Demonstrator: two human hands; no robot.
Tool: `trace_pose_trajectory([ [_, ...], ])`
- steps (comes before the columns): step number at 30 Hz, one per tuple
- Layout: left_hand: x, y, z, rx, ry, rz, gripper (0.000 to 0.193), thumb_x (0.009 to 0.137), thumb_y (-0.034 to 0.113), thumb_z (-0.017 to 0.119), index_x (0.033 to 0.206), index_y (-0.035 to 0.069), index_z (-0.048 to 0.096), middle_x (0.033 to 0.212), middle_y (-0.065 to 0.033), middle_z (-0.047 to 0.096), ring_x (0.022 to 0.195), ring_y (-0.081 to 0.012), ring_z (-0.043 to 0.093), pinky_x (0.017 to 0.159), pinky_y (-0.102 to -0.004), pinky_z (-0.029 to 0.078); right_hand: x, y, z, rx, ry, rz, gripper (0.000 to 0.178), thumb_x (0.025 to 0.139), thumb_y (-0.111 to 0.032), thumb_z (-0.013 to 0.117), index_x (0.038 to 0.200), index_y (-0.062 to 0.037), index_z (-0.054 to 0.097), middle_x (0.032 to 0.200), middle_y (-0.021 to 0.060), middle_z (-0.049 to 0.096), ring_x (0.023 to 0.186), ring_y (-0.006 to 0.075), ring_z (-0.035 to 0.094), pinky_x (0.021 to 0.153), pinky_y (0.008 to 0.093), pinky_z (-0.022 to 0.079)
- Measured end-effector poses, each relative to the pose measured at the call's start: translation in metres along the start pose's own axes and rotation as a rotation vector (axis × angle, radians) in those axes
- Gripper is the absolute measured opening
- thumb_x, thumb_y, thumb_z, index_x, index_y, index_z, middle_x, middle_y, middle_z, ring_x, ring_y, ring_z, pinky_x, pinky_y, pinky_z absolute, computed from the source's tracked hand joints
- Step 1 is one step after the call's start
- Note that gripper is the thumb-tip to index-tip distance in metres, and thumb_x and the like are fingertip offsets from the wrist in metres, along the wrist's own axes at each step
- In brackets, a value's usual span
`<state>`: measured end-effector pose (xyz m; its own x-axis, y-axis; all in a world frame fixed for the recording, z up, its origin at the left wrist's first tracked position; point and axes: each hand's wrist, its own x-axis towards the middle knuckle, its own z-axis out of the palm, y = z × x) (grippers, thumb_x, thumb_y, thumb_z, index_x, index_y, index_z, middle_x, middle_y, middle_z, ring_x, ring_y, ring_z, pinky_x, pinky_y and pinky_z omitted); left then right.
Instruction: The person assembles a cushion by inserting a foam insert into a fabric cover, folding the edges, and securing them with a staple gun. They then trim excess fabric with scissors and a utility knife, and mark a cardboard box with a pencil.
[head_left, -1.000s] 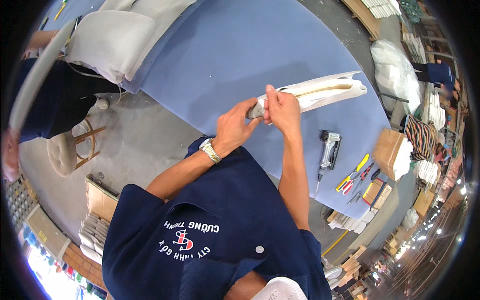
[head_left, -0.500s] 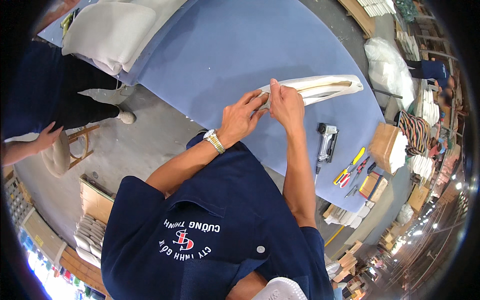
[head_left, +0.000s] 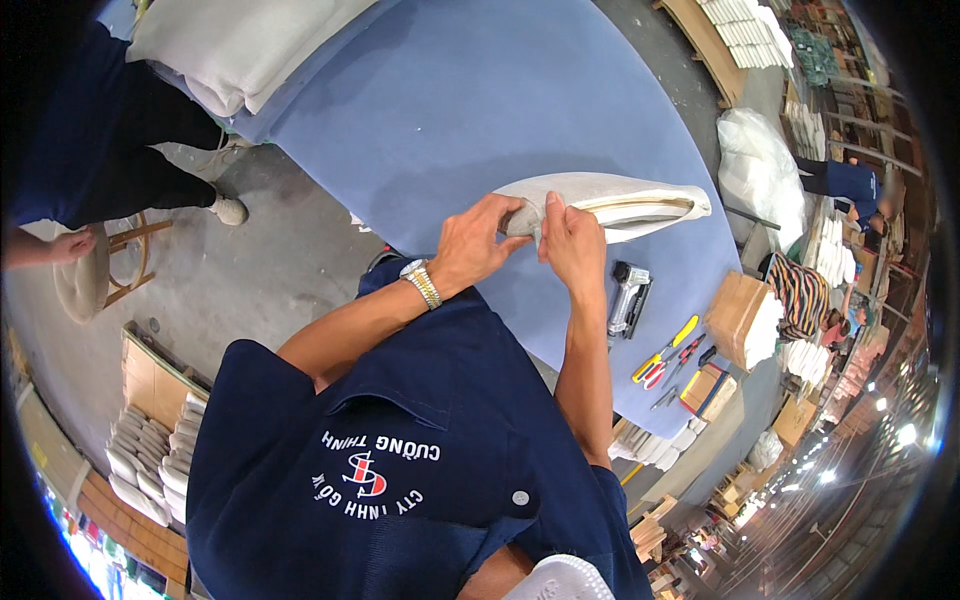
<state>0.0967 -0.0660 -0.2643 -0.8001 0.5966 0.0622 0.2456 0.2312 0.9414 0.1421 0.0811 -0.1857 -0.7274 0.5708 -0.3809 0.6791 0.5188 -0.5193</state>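
A long padded panel covered in off-white fabric [head_left: 620, 200] lies on the blue-covered table [head_left: 470, 110], its wooden inner edge showing along the top. My left hand [head_left: 478, 243], with a metal watch at the wrist, pinches the fabric at the panel's near end. Right beside it, my right hand [head_left: 570, 245] presses and grips the same end, fingers closed on the cloth. Both hands touch the panel and each other.
A staple gun [head_left: 628, 298] lies on the table just right of my right arm. Yellow- and red-handled tools [head_left: 665, 355] and cardboard boxes [head_left: 738, 318] sit further right. Off-white cushions [head_left: 230, 40] are stacked at the table's far left. A person stands at left beside a stool [head_left: 95, 280].
Both hands stayed on the panel's near end, shifting their grip on the fabric. The person at left moved, a hand now showing by the stool.
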Motion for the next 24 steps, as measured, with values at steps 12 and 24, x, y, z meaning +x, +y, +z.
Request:
trace_pose_trajectory([
  [12,-0.006,-0.009,0.008,0.008,0.011,0.005,0.049,0.08,0.024,0.084,0.121,0.007,0.063,0.123,-0.0124,0.071,0.089,-0.0298,0.074,0.071,-0.04,0.059,-0.018,0.016,0.013,-0.206,0.121,-0.101,0.064,0.107,-0.044,0.042,0.065,-0.0016,0.066,0.052,0.0137,0.061,0.06,0.0386,0.067,0.065,0.049,0.051],
  [24,0.01,0.03,0.008,0.152,-0.093,-0.095,0.062,0.084,0.037,0.08,0.133,0.002,0.064,0.108,-0.0211,0.073,0.071,-0.0316,0.071,0.063,-0.0403,0.054,-0.021,0.017,0.007,0.002,0.321,-0.109,0.052,0.105,-0.037,0.05,0.075,0.0022,0.066,0.065,0.0234,0.064,0.065,0.0437,0.066,0.06,0.0506,0.048],
])
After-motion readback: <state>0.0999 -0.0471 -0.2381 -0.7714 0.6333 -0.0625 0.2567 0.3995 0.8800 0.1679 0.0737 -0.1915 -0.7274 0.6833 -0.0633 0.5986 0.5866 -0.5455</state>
